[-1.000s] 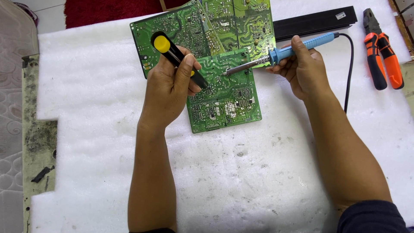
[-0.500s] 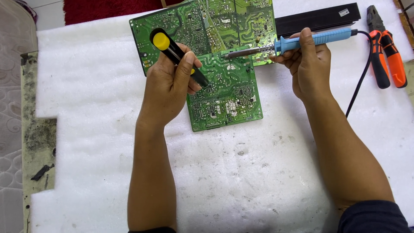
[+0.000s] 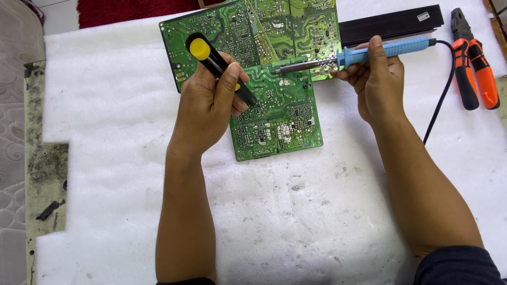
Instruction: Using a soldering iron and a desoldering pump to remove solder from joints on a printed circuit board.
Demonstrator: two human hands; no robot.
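Lying flat on the white foam sheet, the green circuit board faces solder-side up for access, while the right hand fingers grip a blue soldering iron over it and the left hand fingers clasp a black-and-yellow desoldering pump angled at the same spot.

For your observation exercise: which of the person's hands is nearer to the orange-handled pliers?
Right. The right hand, holding the blue soldering iron, lies just left of the pliers. The left hand, holding a black-and-yellow tool, is far across the green circuit board.
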